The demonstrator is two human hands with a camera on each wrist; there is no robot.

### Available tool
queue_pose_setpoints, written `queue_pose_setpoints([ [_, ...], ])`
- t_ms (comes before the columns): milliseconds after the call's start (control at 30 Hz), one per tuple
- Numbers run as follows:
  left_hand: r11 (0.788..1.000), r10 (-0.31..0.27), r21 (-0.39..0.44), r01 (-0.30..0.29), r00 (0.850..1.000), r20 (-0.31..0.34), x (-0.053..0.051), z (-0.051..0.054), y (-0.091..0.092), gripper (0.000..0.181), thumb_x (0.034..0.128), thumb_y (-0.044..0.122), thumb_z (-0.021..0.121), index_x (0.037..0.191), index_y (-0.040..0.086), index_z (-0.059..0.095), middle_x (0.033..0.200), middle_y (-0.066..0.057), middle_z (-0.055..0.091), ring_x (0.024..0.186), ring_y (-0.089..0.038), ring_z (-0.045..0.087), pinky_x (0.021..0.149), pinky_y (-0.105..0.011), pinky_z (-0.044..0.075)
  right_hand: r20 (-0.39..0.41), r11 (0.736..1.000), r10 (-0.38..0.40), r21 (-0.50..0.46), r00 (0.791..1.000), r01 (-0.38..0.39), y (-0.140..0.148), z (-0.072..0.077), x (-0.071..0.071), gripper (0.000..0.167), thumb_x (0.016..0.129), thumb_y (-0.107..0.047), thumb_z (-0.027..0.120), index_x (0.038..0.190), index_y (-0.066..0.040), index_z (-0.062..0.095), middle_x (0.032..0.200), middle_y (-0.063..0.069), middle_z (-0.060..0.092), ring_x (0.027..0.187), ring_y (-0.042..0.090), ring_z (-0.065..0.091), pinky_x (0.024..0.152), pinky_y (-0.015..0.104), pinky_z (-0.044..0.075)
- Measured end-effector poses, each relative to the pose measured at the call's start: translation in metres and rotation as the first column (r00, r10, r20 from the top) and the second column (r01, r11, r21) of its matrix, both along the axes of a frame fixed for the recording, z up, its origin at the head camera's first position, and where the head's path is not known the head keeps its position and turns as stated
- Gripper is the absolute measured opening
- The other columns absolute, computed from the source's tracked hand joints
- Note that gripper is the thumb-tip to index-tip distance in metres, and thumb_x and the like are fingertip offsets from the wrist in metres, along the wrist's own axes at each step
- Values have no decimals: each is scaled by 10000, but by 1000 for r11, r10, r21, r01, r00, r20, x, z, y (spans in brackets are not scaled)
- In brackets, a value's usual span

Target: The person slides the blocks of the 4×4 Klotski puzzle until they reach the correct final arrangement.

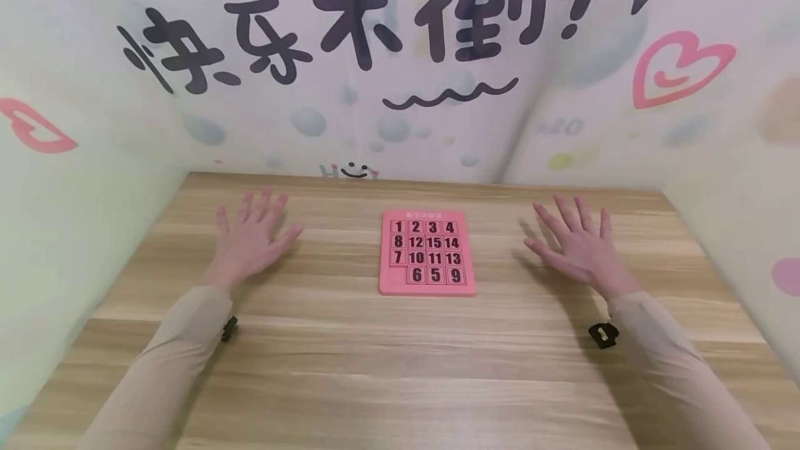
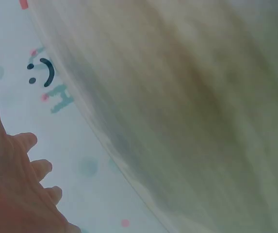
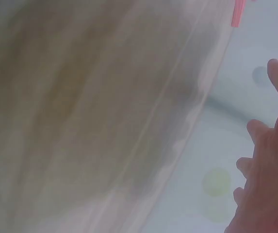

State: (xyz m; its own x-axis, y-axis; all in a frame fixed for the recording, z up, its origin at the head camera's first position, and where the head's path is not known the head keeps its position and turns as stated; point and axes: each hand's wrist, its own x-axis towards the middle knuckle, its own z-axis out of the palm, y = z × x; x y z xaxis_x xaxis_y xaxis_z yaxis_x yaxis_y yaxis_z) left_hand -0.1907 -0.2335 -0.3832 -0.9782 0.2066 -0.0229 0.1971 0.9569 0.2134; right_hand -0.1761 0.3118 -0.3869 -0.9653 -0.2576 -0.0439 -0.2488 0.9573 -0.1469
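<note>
A pink sliding number puzzle (image 1: 428, 253) lies flat near the middle of the wooden table, its open slot at the bottom left, with 1, 2, 3, 4 across the top row. To its left, the left hand (image 1: 250, 236) is spread palm down with fingers apart, holding nothing. On the other side, the right hand (image 1: 581, 245) is spread the same way, apart from the puzzle. The left wrist view shows the left hand (image 2: 17, 179) at its left edge; the right wrist view shows the right hand (image 3: 269, 165) at its right edge. Neither wrist view shows the puzzle.
The wooden table (image 1: 400, 380) meets a printed backdrop (image 1: 281, 117) at its back edge, with dark lettering and pink hearts. Backdrop panels also rise at the left and right. A black strap piece (image 1: 603, 335) is at the right wrist, another (image 1: 229, 329) at the left.
</note>
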Motion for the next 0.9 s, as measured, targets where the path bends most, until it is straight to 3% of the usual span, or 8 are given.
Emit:
queue_pose_setpoints([
  [367, 993, -98, -70, 97, 995, -10, -9, -5, 25, 837, 945, 694, 250, 1562, 137, 141, 1601, -148, 10, 1431, -414, -62, 1032, -621, -206, 11, 999, 42, -3, 999, -41, -13, 2, -5, 752, 968, -626, 340, 1567, -212, 153, 1608, 151, -5, 1430, 359, -163, 1041, 633, -198],
  [633, 981, -182, -56, 183, 983, 15, -11, -3, 56, 820, 948, 685, 271, 1566, 165, 133, 1607, -111, 1, 1438, -371, -78, 1024, -583, -241, 7, 997, 72, 7, 997, -72, -22, 1, -9, 718, 976, -607, 342, 1562, -221, 191, 1610, 140, 44, 1446, 349, -101, 1069, 621, -159],
  [900, 963, -259, -70, 261, 965, 28, -17, -3, 83, 783, 965, 627, 351, 1565, 169, 146, 1607, -107, 63, 1443, -382, -22, 1051, -608, -179, -13, 989, 146, 27, 989, -146, -35, -1, -9, 650, 1007, -541, 337, 1552, -201, 233, 1605, 144, 89, 1449, 378, -13, 1089, 624, -106],
])
